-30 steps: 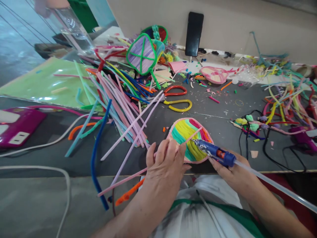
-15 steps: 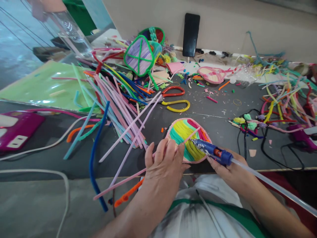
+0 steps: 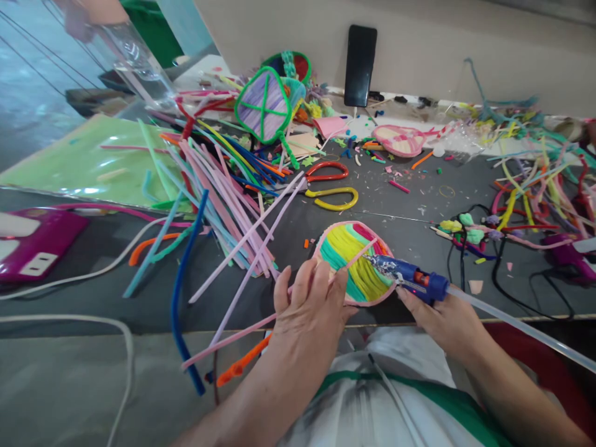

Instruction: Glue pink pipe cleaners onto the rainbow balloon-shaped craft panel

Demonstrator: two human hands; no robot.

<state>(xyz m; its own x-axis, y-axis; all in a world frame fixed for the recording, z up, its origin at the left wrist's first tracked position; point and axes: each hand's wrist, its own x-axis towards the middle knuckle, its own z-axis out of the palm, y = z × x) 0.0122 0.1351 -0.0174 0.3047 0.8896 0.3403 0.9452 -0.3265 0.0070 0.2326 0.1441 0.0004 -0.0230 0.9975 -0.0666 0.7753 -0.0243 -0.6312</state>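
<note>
A round craft piece (image 3: 338,245) with yellow, turquoise and red stripes and a pink border lies at the table's front edge. My left hand (image 3: 307,313) is closed over its left side, fingers pressing a pink pipe cleaner (image 3: 233,341) across it. One end of that pipe cleaner runs over the stripes; the other sticks out to the lower left. In my right hand (image 3: 449,326) is a blue hot glue gun (image 3: 410,278) with a long clear glue stick in its back. Its whitish, glue-crusted nozzle points left, over the stripes near the pipe cleaner.
Loose pink and lilac pipe cleaners (image 3: 237,211) lie to the left, beside a blue one (image 3: 179,298). Scissors (image 3: 333,198) with red and yellow handles lie behind the piece. A phone (image 3: 360,65) leans on the wall. Black cables (image 3: 500,273) and a purple power strip (image 3: 565,254) are at right.
The glue gun in my right hand has moved slightly right, its nozzle drawing away from where it was along the pink pipe cleaner. My left hand stays on the piece.
</note>
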